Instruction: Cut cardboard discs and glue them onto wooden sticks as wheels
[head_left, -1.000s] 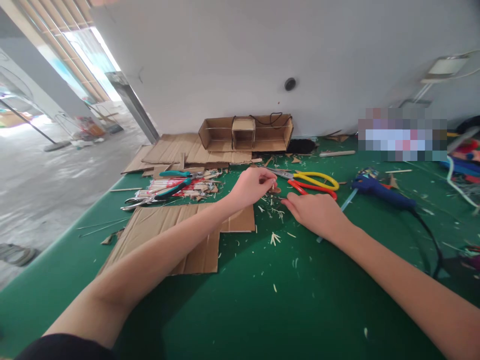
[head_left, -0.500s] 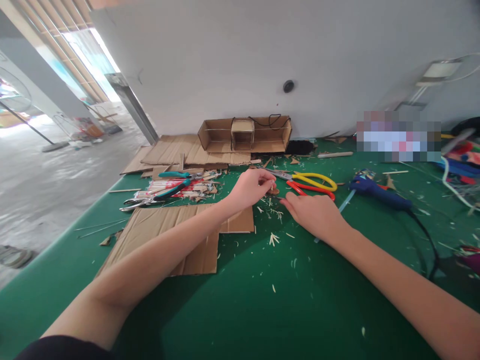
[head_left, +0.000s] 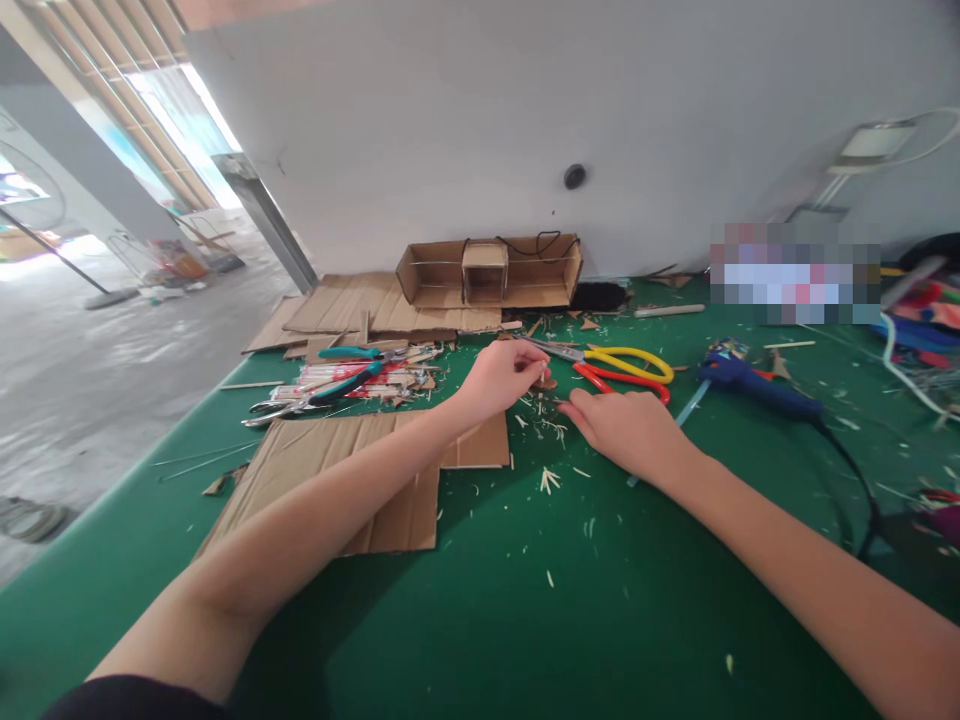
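My left hand pinches a short pale wooden stick upright over a small brown scrap on the green table. Just to the right, my right hand is closed low over the tabletop. A thin dark tip pokes out from its thumb and forefinger; the rest is hidden, so I cannot tell what it is. Pale wood shavings lie scattered below both hands. Behind the right hand rest scissors with one yellow and one red handle.
A cardboard box with compartments stands against the wall. Cardboard sheets lie under my left forearm, near teal-handled pliers and red-and-white packs of sticks. A blue glue gun with its cable lies right.
My right hand's fingertips have drawn very slightly away from the left hand's stick. Otherwise only a small camera shift shows.
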